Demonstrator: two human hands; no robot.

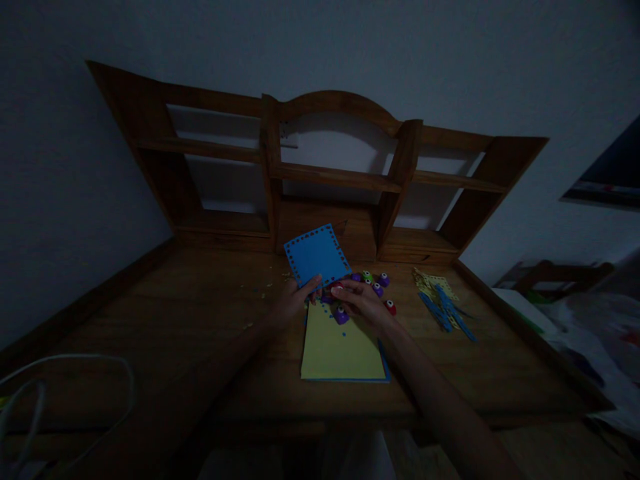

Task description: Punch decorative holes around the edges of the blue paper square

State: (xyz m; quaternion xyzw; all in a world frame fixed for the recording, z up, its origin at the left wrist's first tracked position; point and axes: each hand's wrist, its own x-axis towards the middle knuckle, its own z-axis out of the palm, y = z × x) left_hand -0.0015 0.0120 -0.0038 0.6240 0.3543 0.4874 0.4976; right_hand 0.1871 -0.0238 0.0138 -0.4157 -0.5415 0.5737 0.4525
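My left hand (295, 298) is closed on the lower edge of a blue sheet of paper (318, 257), tilted up, with small punched holes along its edges. In my right hand (361, 299) is a red craft punch (337, 289), at the sheet's lower right edge; the fingers partly hide it, and I cannot tell whether the paper sits in its slot. Just below lies a purple craft punch (341, 315) on a stack of yellow paper (340, 353), with small blue punched bits around it. Another red craft punch (391, 307) rests right of my right hand.
Several purple punches (383, 280) and a green punch (367, 275) stand behind my right hand. Blue paper strips (443, 308) and a punched yellow sheet (444, 287) lie at the right. A wooden shelf unit (335, 179) backs the desk (200, 313). A white cable (100, 357) loops at the left.
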